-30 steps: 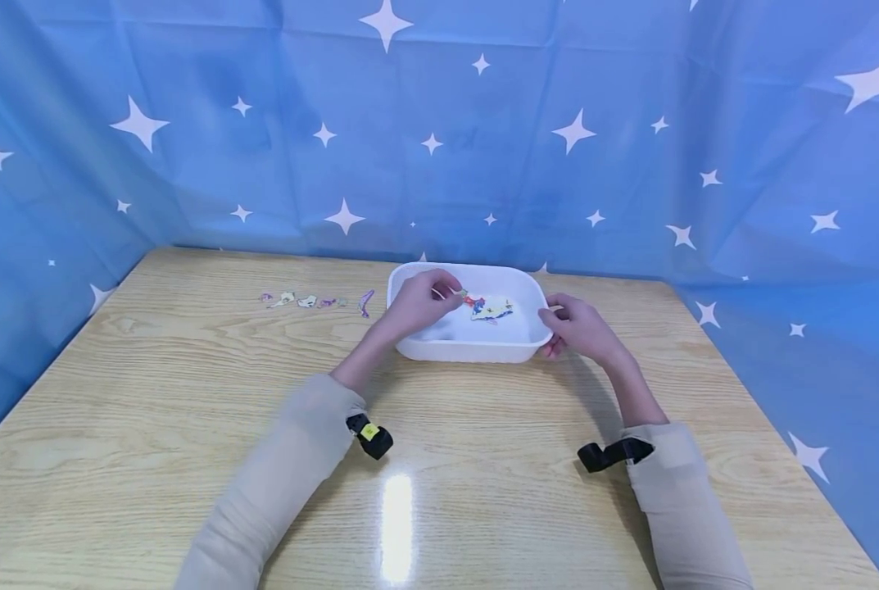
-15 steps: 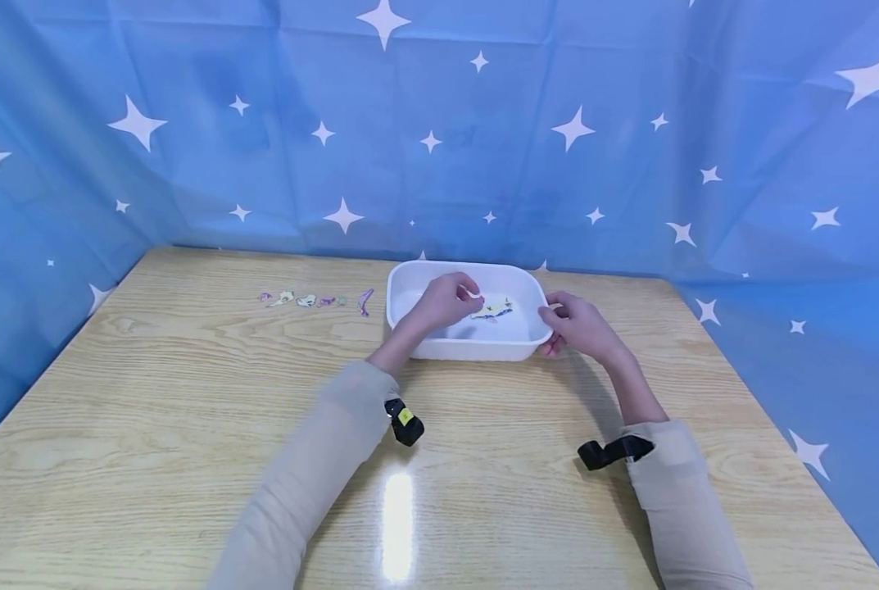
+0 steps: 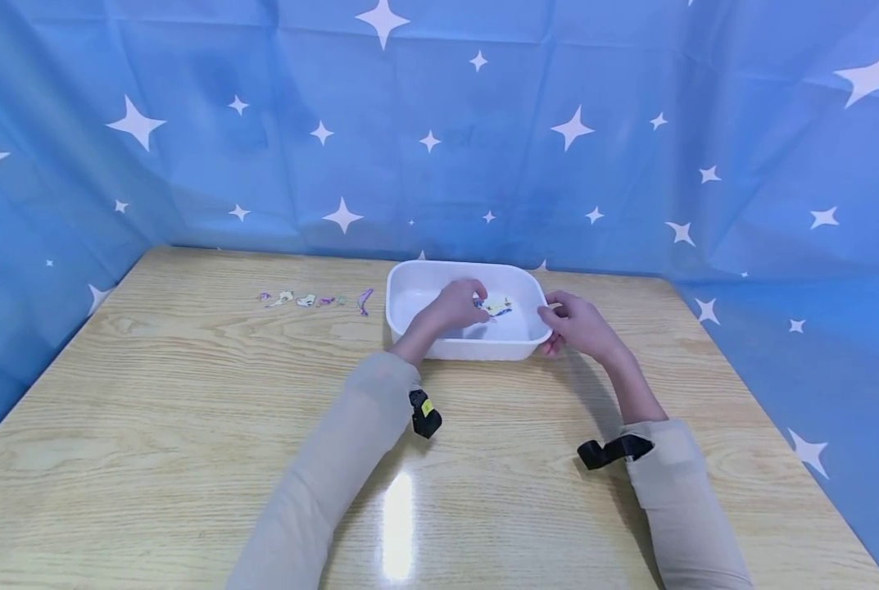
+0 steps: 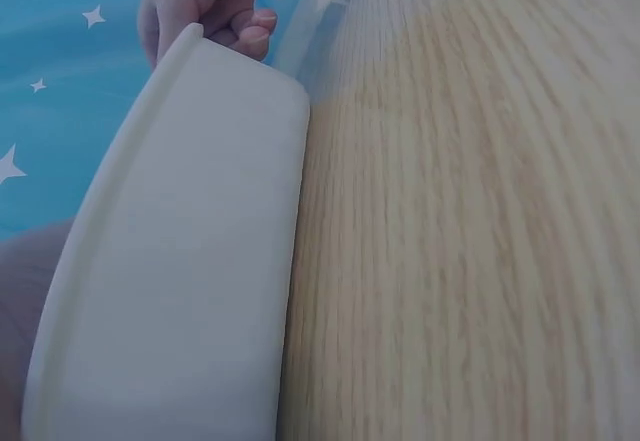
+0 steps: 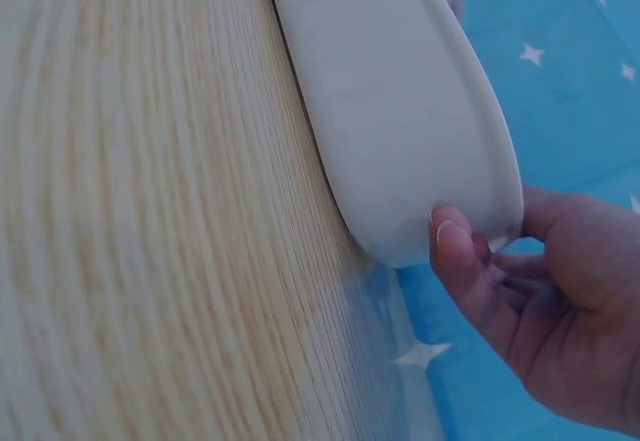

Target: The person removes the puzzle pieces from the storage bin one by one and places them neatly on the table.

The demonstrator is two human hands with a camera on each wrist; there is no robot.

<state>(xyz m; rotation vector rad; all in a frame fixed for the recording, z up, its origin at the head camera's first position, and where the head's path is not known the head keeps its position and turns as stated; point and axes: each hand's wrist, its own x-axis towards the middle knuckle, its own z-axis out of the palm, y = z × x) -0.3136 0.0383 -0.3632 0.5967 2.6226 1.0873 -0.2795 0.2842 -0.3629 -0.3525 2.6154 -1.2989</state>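
My left hand (image 3: 455, 305) is inside a white plastic tray (image 3: 476, 351), thumb and forefinger spread apart with nothing visible between them. Right beside those fingertips, small flat colorful cutouts (image 3: 500, 309) in yellow and blue lie on the tray floor, partly hidden by the hand. At the tray's right end, my right hand (image 3: 575, 328) grips the rim, thumb on top and fingers curled against the outer wall. The right wrist view shows this right hand (image 5: 560, 301) on the tray corner. In the left wrist view the tray wall (image 4: 180, 241) covers most of the left hand.
Left of the tray, several small cutouts lie in a row on the wooden table (image 3: 188, 393), among them a purple curved one (image 3: 365, 301) and a pale one (image 3: 285, 298). A blue curtain with white stars (image 3: 483, 147) hangs behind the table.
The left hand has moved right inside the tray, and its thumb and forefinger have spread. A red cutout seen near its fingertips earlier is now hidden. The right hand stays put.
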